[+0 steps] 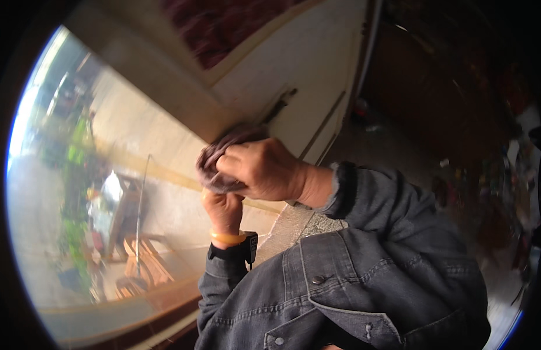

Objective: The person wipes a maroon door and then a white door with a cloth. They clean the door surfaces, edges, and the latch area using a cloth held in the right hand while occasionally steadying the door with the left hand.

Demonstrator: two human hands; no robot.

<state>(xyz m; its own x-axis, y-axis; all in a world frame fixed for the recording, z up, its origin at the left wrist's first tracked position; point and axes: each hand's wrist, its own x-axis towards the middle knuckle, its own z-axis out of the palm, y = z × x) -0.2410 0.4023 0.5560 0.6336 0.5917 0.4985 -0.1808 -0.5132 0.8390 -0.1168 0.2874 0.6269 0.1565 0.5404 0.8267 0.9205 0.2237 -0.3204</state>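
My right hand (264, 170), its forearm coming from the right, is closed on a bunched grey-mauve cloth (220, 164). The cloth is against or just in front of the edge of a pale door or panel (248, 87); contact is hard to make out. Just below the cloth is my left hand (222, 210), a yellow bangle and a dark strapped device at its wrist. Its fingers are largely hidden behind the cloth and right hand, so its hold is unclear. A dark handle-like fitting (279, 107) sits on the pale panel beyond the cloth.
At left, a bright opening shows a wooden chair (143, 264), a thin upright pole (141, 210) and green plants (78, 148) outside. Dark red patterned material (226, 26) is at the top. Blurred small items (485, 183) lie in the dim area at right.
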